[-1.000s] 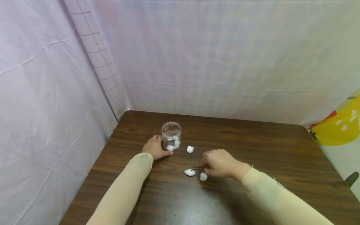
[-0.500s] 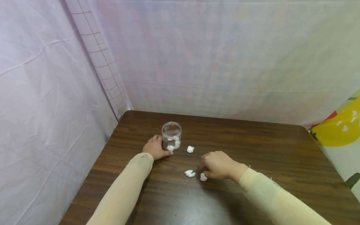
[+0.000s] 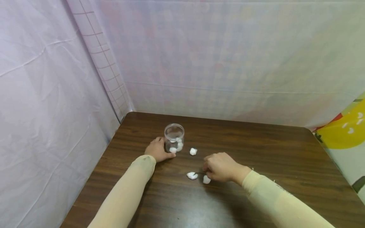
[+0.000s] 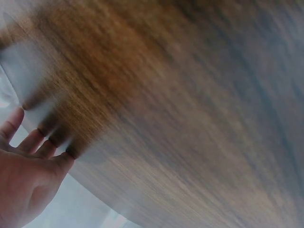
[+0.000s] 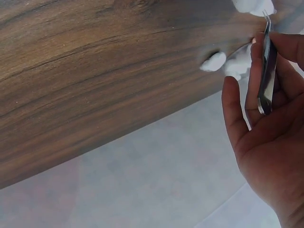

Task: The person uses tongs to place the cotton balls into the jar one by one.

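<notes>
In the head view a clear round jar (image 3: 174, 136) stands on the table with several white cotton balls inside. My left hand (image 3: 158, 150) holds its left side low down, thumb in front. The left wrist view shows its fingers (image 4: 32, 141) at the tabletop. My right hand (image 3: 220, 167) pinches metal tweezers (image 5: 269, 71) between thumb and fingers. The tweezers' bent tips are right at a flattened cotton ball (image 3: 192, 175). Another cotton ball (image 3: 206, 179) lies just below the right fingers, partly hidden by them. A third cotton ball (image 3: 193, 151) lies right of the jar.
The dark wood-grain table (image 3: 256, 142) reaches to a pale cloth curtain (image 3: 228, 63) behind, with another white curtain (image 3: 51, 110) at the left. Something yellow with white marks (image 3: 345, 129) shows past the table's right edge.
My right hand has shifted slightly toward me, and now covers part of the cotton ball beneath it. The tweezers' tips stay at the flattened cotton ball. My left hand and the jar have not moved.
</notes>
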### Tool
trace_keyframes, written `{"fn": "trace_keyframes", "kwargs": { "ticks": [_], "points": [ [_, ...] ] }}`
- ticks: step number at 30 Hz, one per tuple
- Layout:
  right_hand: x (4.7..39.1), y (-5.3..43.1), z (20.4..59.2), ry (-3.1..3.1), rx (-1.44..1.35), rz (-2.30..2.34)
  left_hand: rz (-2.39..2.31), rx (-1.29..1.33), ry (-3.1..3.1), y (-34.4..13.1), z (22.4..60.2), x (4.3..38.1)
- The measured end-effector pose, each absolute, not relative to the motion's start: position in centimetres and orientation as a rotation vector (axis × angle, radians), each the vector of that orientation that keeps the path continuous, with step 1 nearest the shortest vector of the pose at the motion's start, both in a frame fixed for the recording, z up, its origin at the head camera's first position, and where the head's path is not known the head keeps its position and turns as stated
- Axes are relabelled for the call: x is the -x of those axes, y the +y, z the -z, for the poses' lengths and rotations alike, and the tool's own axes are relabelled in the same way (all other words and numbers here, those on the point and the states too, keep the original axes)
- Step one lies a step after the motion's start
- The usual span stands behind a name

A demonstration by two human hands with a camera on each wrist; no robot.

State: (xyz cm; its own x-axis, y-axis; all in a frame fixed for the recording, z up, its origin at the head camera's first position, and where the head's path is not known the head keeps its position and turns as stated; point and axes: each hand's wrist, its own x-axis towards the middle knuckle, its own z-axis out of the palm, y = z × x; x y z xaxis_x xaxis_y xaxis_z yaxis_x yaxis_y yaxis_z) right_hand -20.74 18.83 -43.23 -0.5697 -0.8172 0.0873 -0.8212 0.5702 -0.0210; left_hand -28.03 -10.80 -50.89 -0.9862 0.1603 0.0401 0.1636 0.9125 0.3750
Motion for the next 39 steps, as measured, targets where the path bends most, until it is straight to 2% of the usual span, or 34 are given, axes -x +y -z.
{"fn": "trace_keyframes", "kwargs": {
  "ticks": [16,39],
  "points": [
    [22.1,20.3,42.5,-2.687,-1.271,-0.118,0.606,0.256,-3.065,-10.8,50.8,28.0],
    [25.4,21.2,38.6,-2.657,-1.064,-0.011,0.610,0.252,-3.092,-10.8,50.6,27.9]
  ]
}}
